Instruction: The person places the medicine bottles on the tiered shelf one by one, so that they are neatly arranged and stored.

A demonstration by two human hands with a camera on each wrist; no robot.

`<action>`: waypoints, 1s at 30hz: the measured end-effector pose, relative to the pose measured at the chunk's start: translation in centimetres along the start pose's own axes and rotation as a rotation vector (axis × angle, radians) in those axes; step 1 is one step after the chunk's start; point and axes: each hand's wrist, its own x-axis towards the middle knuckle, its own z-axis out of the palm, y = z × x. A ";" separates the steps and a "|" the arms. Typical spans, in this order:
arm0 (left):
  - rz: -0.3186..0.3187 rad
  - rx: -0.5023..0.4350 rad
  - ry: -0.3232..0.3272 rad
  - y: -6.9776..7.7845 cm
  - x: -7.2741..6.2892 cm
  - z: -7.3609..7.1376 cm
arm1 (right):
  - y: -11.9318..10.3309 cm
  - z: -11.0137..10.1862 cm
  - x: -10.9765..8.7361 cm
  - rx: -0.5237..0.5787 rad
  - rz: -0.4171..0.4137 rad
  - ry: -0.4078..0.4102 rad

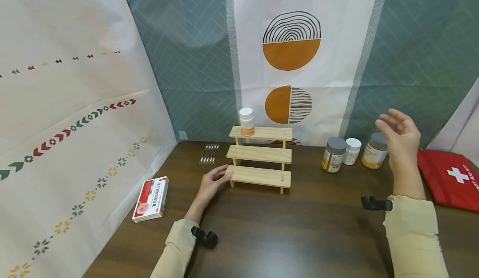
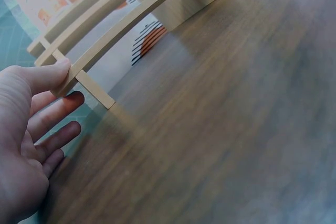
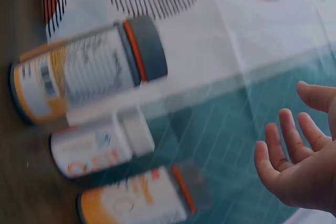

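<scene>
My left hand (image 1: 209, 185) pinches the left end of a three-step wooden display stand (image 1: 258, 174) at its lowest tier. In the left wrist view, the thumb lies on the tier's end and the other fingers (image 2: 60, 135) spread below it. A white pill bottle (image 1: 246, 122) with an orange band stands on the stand's top tier, near its left end. My right hand (image 1: 404, 138) is raised with nothing in it, fingers loosely bent. Nearby on the table stand two grey-capped bottles, one left (image 1: 333, 155) and one right (image 1: 374, 151), with a white-capped bottle (image 1: 351, 152) between them.
A red and white medicine box (image 1: 150, 199) lies at the table's left. Behind my left hand is a small pack of cotton swabs (image 1: 209, 154). The red first aid pouch (image 1: 449, 178) lies at the far right. Patterned cloth (image 1: 187, 61) hangs along the table's back.
</scene>
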 end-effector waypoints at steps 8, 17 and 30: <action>0.005 -0.008 -0.010 0.4 -0.2 0.0 | 0.6 -2.5 1.2 -0.030 0.062 0.148; 0.015 -0.001 0.023 -2.3 1.1 0.1 | 1.3 -3.4 1.7 -0.146 0.132 0.204; 0.025 -0.007 0.030 -2.4 1.0 0.1 | 3.0 -3.9 2.2 -0.474 0.237 0.060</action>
